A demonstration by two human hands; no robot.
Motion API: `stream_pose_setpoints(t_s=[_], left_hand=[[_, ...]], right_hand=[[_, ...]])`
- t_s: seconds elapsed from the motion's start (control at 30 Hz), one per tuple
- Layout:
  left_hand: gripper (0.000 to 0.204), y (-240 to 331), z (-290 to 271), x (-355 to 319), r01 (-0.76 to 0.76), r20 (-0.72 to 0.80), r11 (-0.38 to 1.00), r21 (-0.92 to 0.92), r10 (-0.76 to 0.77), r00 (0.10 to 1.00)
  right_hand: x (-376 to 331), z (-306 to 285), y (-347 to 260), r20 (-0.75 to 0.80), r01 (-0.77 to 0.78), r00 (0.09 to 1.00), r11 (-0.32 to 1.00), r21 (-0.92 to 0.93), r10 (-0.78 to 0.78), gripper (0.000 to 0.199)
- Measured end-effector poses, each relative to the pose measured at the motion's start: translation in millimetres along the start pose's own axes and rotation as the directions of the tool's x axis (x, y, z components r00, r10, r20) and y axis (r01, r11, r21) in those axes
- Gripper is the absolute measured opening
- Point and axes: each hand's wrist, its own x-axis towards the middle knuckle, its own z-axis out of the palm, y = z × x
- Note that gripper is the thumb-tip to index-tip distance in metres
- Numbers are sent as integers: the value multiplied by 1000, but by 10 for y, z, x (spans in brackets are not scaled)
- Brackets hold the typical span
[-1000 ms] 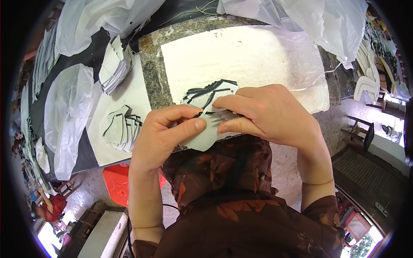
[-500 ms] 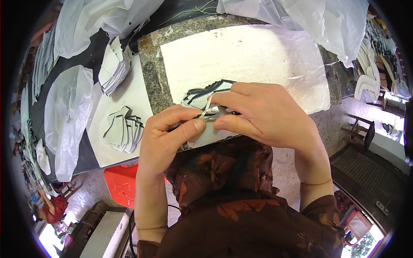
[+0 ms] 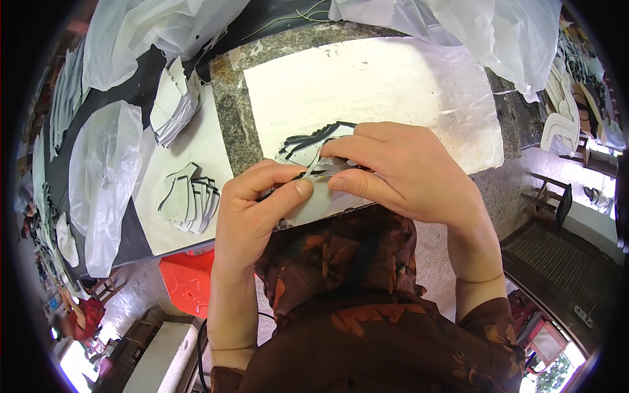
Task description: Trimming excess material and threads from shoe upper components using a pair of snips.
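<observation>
Pale cut sheet piece (image 3: 321, 196), thin and floppy: we pinch its edges, left hand (image 3: 252, 209) and right hand (image 3: 406, 173) both closed on it.

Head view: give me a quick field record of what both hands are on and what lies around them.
Left hand: thumb and fingers pinch the near edge of a pale cut piece
Right hand: fingers closed over the same piece from the right
Under the hands: black strips on a white sheet
Surface: speckled stone slab
Person's left: fanned row of pale pieces; tied bundle beyond it
Far edge: clear plastic bags
Below the table: red stool
</observation>
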Motion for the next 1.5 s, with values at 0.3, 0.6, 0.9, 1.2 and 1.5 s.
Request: stream_pose_setpoints(t_s=[0.3, 0.6, 0.9, 1.2, 1.5], left_hand=[[14, -40, 89, 27, 9, 60, 997, -73, -4, 998], [14, -23, 99, 53, 27, 67, 998, -62, -23, 998], [18, -19, -67, -18, 72, 5, 992, -106, -72, 997], [17, 3, -144, -104, 24, -19, 989, -146, -27, 999], [22, 4, -111, -62, 8, 19, 998, -66, -7, 1000]], right_hand=[[16, 67, 49, -13, 55, 998, 997, 50, -54, 34], [29, 113, 85, -65, 77, 995, 993, 90, -72, 29], [7, 211, 66, -49, -71, 995, 956, 284, 88, 28], [143, 180, -91, -10, 18, 1000, 982, 186, -17, 31], [176, 160, -99, 3, 50, 999, 989, 137, -51, 30]])
